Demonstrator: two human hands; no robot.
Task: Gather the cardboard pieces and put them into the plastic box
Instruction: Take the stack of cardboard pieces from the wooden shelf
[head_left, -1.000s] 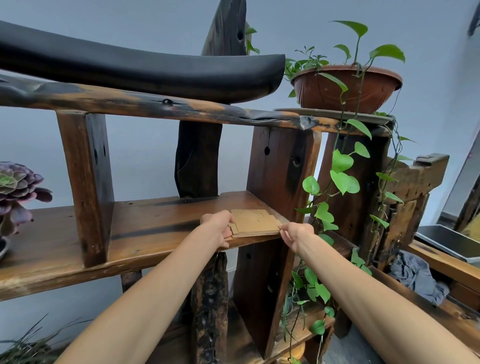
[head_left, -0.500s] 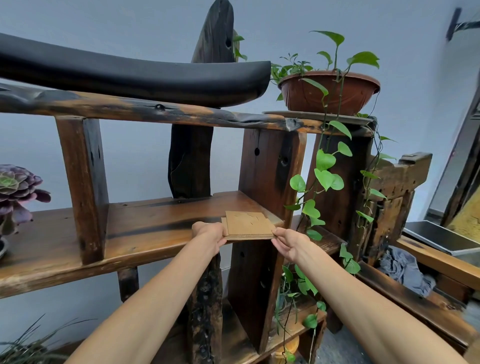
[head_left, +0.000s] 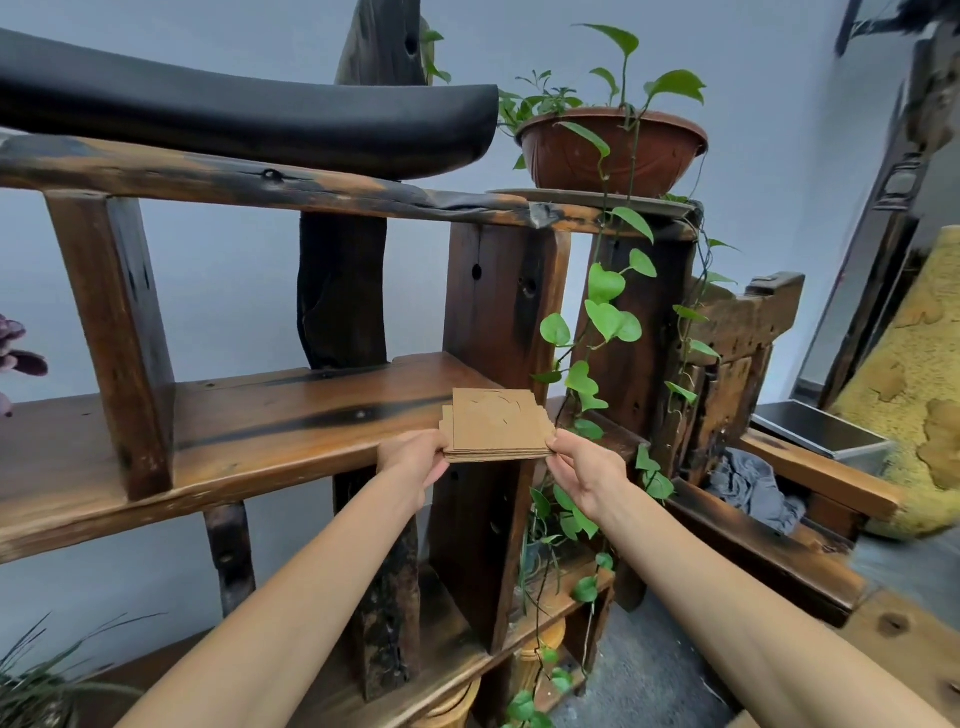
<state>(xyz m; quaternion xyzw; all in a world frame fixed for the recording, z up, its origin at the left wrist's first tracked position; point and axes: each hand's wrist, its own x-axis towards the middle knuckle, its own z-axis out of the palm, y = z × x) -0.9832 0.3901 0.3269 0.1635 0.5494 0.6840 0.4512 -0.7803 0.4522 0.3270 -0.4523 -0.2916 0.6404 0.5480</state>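
A stack of brown cardboard pieces (head_left: 496, 426) is held flat between both hands, just off the front right corner of the wooden shelf (head_left: 270, 415). My left hand (head_left: 415, 460) grips the stack's left edge. My right hand (head_left: 582, 462) pinches its right front corner. The pieces are slightly fanned, not squared up. No plastic box can be clearly made out in this view.
A trailing green vine (head_left: 602, 317) hangs from a brown pot (head_left: 613, 150) right beside the stack. A black curved object (head_left: 249, 119) lies on the top beam. A grey metal tray (head_left: 821, 431) and a grey cloth (head_left: 753, 488) sit on the low bench at right.
Both hands have lifted the cardboard stack off the shelf board and drawn it toward me, past the shelf's front edge. The view has swung a little to the right.
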